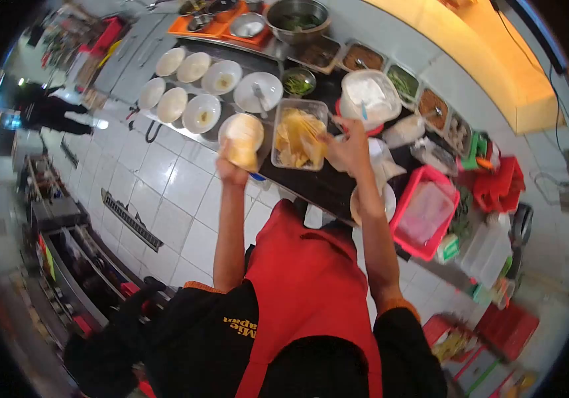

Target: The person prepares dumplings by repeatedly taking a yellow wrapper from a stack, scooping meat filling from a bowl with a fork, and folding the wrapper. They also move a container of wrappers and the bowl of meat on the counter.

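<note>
My left hand is closed around a pale yellow, rounded bundle, blurred, so its exact kind does not show. The bundle is over the table's front edge, in front of a white bowl with a spoon in it. To its right stands a clear plastic tub of thin, yellow, flat pieces, which look like wrappers or chips. My right hand reaches over the tub's right rim, its fingers pinched on some of these pieces. Beyond it is a white tub of white contents with a blue handle.
Several white bowls stand in rows at the left. Metal trays of toppings and a large steel pot line the back. A pink basket is right of my forearm. Someone in dark clothes stands far left.
</note>
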Action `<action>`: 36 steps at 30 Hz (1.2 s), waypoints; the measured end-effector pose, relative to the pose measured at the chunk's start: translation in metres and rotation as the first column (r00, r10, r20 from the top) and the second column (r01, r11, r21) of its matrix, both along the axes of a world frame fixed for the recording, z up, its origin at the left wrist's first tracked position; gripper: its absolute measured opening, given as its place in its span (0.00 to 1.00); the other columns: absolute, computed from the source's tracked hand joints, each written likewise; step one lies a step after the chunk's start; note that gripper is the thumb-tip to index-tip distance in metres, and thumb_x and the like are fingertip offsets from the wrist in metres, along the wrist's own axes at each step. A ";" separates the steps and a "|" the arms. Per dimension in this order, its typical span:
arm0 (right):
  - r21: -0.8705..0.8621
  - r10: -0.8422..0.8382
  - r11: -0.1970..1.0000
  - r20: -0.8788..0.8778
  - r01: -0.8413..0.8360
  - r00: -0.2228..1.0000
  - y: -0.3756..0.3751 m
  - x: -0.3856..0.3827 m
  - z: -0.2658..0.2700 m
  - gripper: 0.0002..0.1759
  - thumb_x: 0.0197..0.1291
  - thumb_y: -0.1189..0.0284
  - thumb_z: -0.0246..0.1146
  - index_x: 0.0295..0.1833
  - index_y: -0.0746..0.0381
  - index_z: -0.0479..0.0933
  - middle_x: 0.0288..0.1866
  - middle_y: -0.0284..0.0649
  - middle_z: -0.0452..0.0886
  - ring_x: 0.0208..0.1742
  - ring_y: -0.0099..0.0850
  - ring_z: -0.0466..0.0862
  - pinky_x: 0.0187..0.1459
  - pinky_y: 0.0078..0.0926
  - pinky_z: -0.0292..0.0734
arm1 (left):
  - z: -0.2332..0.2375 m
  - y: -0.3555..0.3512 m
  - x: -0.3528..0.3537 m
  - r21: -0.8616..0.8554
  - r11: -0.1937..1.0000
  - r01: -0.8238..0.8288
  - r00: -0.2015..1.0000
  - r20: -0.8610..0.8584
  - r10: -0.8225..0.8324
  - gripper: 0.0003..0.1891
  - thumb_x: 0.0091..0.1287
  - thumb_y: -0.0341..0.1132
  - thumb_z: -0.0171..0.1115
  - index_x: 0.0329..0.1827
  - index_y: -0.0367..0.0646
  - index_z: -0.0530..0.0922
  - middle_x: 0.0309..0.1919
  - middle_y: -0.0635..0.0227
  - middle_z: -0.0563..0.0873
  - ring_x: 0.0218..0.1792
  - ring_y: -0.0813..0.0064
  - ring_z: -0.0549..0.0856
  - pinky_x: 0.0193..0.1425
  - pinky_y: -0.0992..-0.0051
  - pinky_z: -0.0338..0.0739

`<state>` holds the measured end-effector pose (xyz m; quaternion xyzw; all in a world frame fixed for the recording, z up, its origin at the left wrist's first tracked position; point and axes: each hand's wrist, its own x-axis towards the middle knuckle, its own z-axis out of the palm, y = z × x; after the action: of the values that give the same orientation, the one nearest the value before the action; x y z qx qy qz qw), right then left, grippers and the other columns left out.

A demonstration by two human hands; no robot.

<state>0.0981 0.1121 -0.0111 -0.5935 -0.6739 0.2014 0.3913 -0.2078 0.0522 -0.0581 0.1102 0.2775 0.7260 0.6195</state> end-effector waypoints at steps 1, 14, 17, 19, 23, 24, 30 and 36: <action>-0.047 -0.047 0.998 -0.134 0.042 0.990 -0.002 0.015 -0.012 0.28 0.50 0.58 0.81 0.52 0.64 0.84 0.45 0.44 0.85 0.37 0.29 0.84 0.37 0.28 0.78 | 0.013 -0.005 -0.006 0.066 0.998 -0.024 0.997 0.074 0.019 0.29 0.80 0.46 0.48 0.75 0.32 0.63 0.70 0.52 0.75 0.68 0.54 0.77 0.74 0.56 0.72; -0.543 -0.227 0.731 0.378 0.413 0.898 -0.242 0.141 -0.033 0.15 0.63 0.76 0.57 0.49 0.61 0.87 0.35 0.55 0.86 0.39 0.60 0.85 0.43 0.51 0.79 | -0.064 -0.077 0.145 -0.307 0.349 0.886 0.426 0.241 -0.872 0.28 0.77 0.50 0.57 0.69 0.38 0.70 0.55 0.57 0.85 0.48 0.65 0.89 0.48 0.63 0.89; -0.405 -0.356 0.726 0.470 0.556 0.808 -0.241 0.112 -0.041 0.16 0.62 0.76 0.57 0.50 0.60 0.87 0.39 0.56 0.85 0.42 0.58 0.85 0.46 0.52 0.80 | -0.078 -0.086 0.182 -0.431 0.289 0.855 0.432 0.281 -0.857 0.24 0.78 0.48 0.57 0.66 0.38 0.71 0.50 0.57 0.86 0.42 0.64 0.91 0.40 0.62 0.90; -0.413 -0.376 0.724 0.435 0.553 0.818 -0.242 0.101 -0.044 0.16 0.62 0.76 0.59 0.52 0.59 0.87 0.42 0.56 0.84 0.46 0.56 0.84 0.48 0.52 0.79 | -0.097 -0.083 0.194 -0.444 0.177 0.878 0.271 0.159 -0.949 0.22 0.78 0.47 0.56 0.64 0.38 0.72 0.49 0.58 0.86 0.44 0.63 0.90 0.42 0.63 0.89; -0.513 -0.347 0.664 0.433 0.544 0.832 -0.238 0.094 -0.022 0.14 0.61 0.77 0.59 0.49 0.62 0.86 0.44 0.56 0.84 0.46 0.55 0.85 0.48 0.52 0.80 | -0.087 -0.078 0.213 -0.523 0.152 0.839 0.258 0.135 -0.957 0.22 0.79 0.46 0.55 0.65 0.39 0.71 0.50 0.58 0.85 0.44 0.63 0.90 0.44 0.66 0.88; -0.497 -0.359 0.659 0.452 0.565 0.817 -0.238 0.094 -0.027 0.13 0.61 0.77 0.59 0.48 0.63 0.86 0.44 0.56 0.84 0.46 0.55 0.85 0.48 0.51 0.80 | -0.086 -0.079 0.216 -0.523 0.143 0.840 0.250 0.140 -0.958 0.22 0.79 0.46 0.55 0.65 0.39 0.71 0.50 0.58 0.85 0.44 0.63 0.90 0.44 0.66 0.88; -0.535 -0.316 0.646 0.461 0.544 0.829 -0.234 0.079 -0.032 0.13 0.64 0.75 0.58 0.49 0.63 0.85 0.43 0.53 0.83 0.45 0.54 0.86 0.46 0.52 0.81 | -0.092 -0.082 0.220 -0.500 0.194 0.844 0.339 0.217 -0.915 0.21 0.81 0.44 0.52 0.67 0.38 0.70 0.51 0.59 0.85 0.47 0.64 0.89 0.48 0.66 0.87; -0.520 -0.374 0.621 0.461 0.587 0.805 -0.232 0.080 -0.048 0.13 0.64 0.76 0.57 0.46 0.68 0.85 0.42 0.56 0.83 0.44 0.57 0.85 0.46 0.54 0.80 | -0.082 -0.082 0.227 -0.534 0.164 0.830 0.303 0.184 -0.935 0.21 0.81 0.43 0.51 0.68 0.38 0.70 0.54 0.59 0.84 0.48 0.65 0.89 0.49 0.66 0.87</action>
<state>0.1786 -0.1195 -0.0595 -0.8735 -0.4291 0.2097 0.0941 0.0191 -0.0299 -0.1400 0.1398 0.4076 0.1003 0.8968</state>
